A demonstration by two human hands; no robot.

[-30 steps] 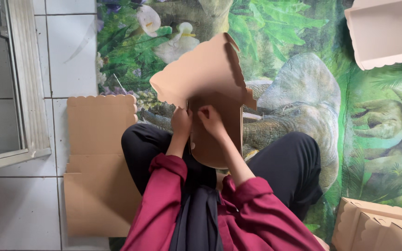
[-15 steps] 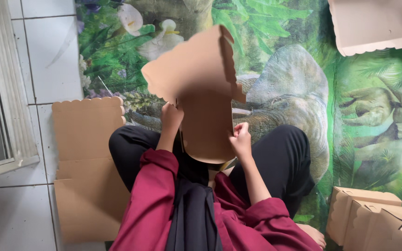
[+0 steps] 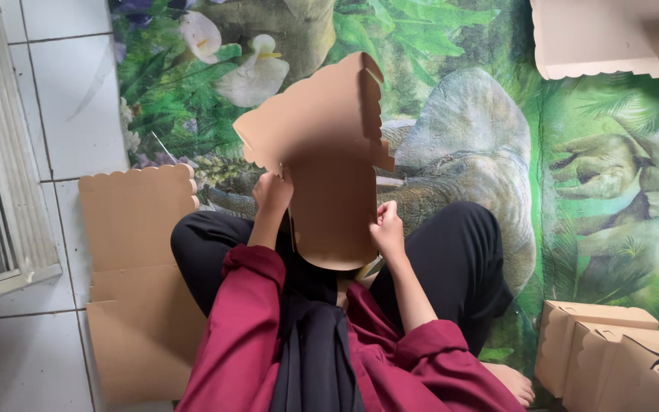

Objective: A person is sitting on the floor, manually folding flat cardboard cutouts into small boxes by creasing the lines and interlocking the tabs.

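The person sits cross-legged on a printed floor mat (image 3: 459,114) and holds a die-cut cardboard box blank (image 3: 329,168) upright over the lap, its scalloped upper panel tilted away from the body.

Hand state: the left hand (image 3: 272,194) is closed on the left edge of the blank, fingers curled around it. The right hand (image 3: 387,229) pinches the right edge lower down, thumb in front. The fingers behind the board are hidden, so the firmness of either grip cannot be confirmed.

Surroundings: a stack of flat blanks (image 3: 135,252) lies on the tiled floor at the person's left. Folded boxes (image 3: 619,358) stand at the lower right, and one open box (image 3: 604,38) rests at the top right of the mat.

Risks from this position:

1. Crooked crease. The hands grip at unequal heights; uneven pressure could bend the panel off its score line.
2. Torn tab. The small side tabs near the right edge are thin; forcing one at an angle could rip it.
3. Slip. The blank has no support below except the lap; a loosened pinch would probably let it drop or swing.
4. Crushed scallops. The upper panel hangs free and could buckle if pushed against the knees.
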